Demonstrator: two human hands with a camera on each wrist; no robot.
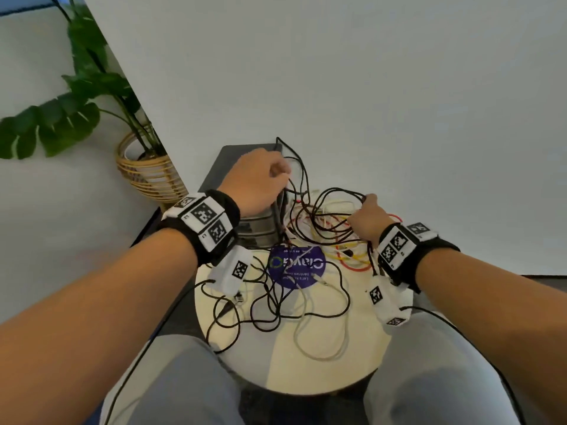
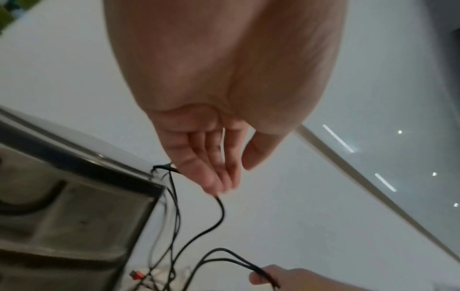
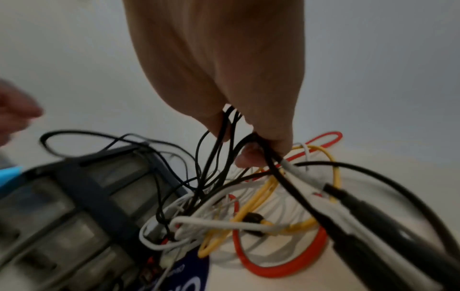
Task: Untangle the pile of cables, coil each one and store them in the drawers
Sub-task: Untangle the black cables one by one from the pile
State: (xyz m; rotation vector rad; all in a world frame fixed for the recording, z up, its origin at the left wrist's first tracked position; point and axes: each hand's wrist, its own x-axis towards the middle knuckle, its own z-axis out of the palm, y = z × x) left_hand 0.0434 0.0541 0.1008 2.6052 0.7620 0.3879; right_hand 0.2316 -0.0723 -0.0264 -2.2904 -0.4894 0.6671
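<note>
Round table (image 1: 352,357) with drawer unit (image 1: 233,167) at its far-left edge; cable pile (image 1: 322,240) of black, white, yellow and red leads spreads from the unit's right side toward the person. Right hand (image 1: 366,220) clamps several loops of the black cable (image 3: 216,149) in curled fingers above the pile. The free run of the black cable trails leftward to the left hand (image 2: 211,157), which is nearer that end; its fingers look loosely extended, tips apparently just touching the strand, though blur leaves the contact uncertain.
</note>
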